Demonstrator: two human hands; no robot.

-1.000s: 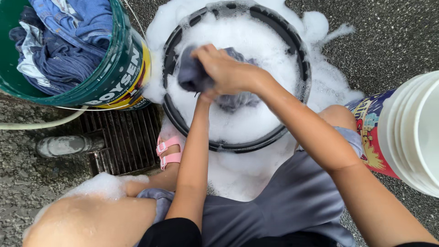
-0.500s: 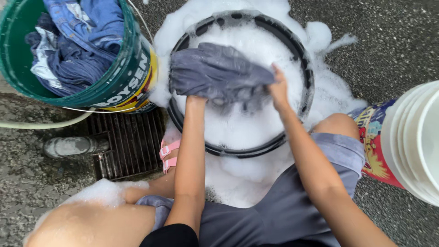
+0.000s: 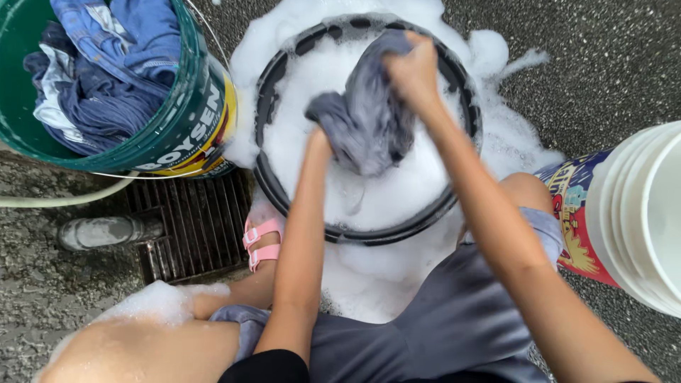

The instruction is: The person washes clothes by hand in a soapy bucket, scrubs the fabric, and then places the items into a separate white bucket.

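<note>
Wet pavement [image 3: 582, 64], suds, prob. outdoors

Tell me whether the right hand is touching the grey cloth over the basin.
Touching. The head view shows the right hand closed on the upper edge of the grey cloth, lifting it above the foamy basin.

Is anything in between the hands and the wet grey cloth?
No, nothing visible is. Both hands already grip the grey cloth directly: the right hand at its upper end, the left hand at its lower edge. It hangs above the foam in the black basin.
</note>
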